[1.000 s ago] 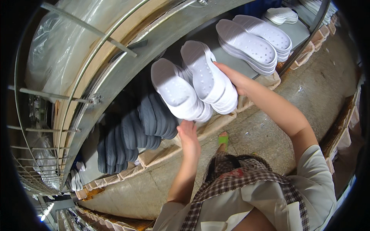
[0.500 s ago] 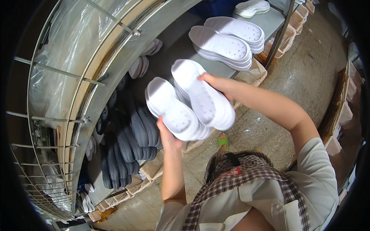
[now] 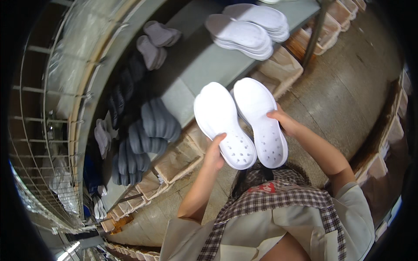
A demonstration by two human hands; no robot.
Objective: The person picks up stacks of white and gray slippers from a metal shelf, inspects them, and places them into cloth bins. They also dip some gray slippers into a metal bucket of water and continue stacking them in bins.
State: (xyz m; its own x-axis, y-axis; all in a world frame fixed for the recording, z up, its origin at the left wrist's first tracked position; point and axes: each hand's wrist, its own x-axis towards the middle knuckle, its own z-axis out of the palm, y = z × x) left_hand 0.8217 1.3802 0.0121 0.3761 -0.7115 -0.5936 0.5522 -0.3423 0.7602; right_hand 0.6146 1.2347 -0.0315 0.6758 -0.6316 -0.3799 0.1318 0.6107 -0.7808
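Note:
Two stacks of white shoe soles are held up side by side in front of my apron. My left hand (image 3: pixel 214 153) is closed on the left stack of soles (image 3: pixel 219 117), thumb on top near the end with small holes. My right hand (image 3: pixel 284 121) grips the right stack of soles (image 3: pixel 256 104) at its outer edge, thumb over the middle. Both stacks lie tilted, with the smooth ends pointing away from me and the holed ends toward me. My other fingers are hidden beneath the soles.
A grey shelf (image 3: pixel 191 74) runs along the left, bearing white sole stacks (image 3: pixel 244 35), grey soles (image 3: pixel 159 119) and smaller white soles (image 3: pixel 152 48). Cloth-lined baskets (image 3: pixel 180 158) stand below it. A wire rack (image 3: pixel 56 117) is at far left, and more baskets (image 3: pixel 374 165) line the right.
Both stacks of soles have come away from the shelf, toward my body and to the right, and turned more upright in view. Both hands keep hold of them.

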